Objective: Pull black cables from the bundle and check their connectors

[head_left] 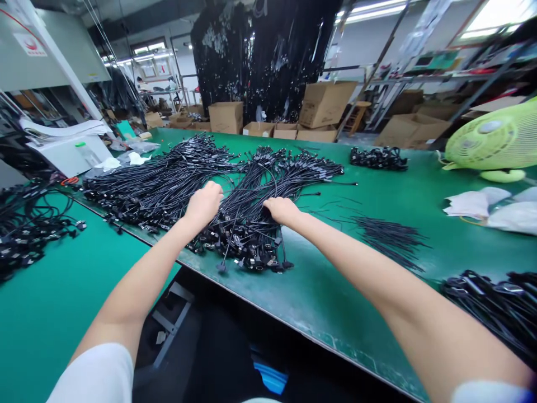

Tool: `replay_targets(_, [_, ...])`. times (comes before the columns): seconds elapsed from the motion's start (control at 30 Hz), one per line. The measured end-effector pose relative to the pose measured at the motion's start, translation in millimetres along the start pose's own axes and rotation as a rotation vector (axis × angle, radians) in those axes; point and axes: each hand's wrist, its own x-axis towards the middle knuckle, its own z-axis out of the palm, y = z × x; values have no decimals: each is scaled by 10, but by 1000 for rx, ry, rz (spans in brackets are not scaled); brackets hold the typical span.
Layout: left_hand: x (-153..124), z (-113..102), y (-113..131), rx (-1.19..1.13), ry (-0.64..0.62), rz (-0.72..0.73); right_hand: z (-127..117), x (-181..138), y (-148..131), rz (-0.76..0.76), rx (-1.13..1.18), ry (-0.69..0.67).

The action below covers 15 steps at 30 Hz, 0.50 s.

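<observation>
A large heap of black cables [142, 179] with plugs at their near ends covers the left middle of the green table [335, 296]. Beside it lies a second pile of black cables [247, 196], its connectors toward the table's front edge. My left hand [205, 202] is closed at the left side of this second pile, and a thin cable seems to run from its fingers. On the pile's right side my right hand [282, 210] has its fingers curled against the cables. What exactly sits in either hand's fingertips is hidden.
Thin black ties [390, 238] lie loose at the right. Coiled cable bundles [380, 158] rest at the back, with more cables [495, 305] at the near right. A green fan [490, 137] stands far right. Cardboard boxes [226, 117] line the back. More cables [29, 229] lie left.
</observation>
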Motion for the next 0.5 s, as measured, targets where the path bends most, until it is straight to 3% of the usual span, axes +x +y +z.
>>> replay_targets(0.07, [-19, 29, -232, 20, -8, -59, 62, 45, 105, -28, -37, -6])
replay_targets(0.13, [-94, 72, -349, -67, -11, 1, 26, 33, 171, -75, -57, 17])
replay_targets(0.2, [-191, 104, -313, -229, -70, 107, -123, 12, 177, -115, -70, 61])
replay_targets(0.3, [-296, 63, -104, -429, -183, 179, -537, -3, 118, -187, -137, 205])
replay_targets(0.4, [-330, -113, 13, -608, -25, 113, -1100, -52, 126, -237, -259, 338])
replay_targets(0.47, [-337, -261, -16, -827, 63, 21, -1471, -157, 232, -173, -333, 368])
replay_targets(0.5, [-346, -330, -51, -966, 50, -20, -1622, -235, 314, -85, -355, 383])
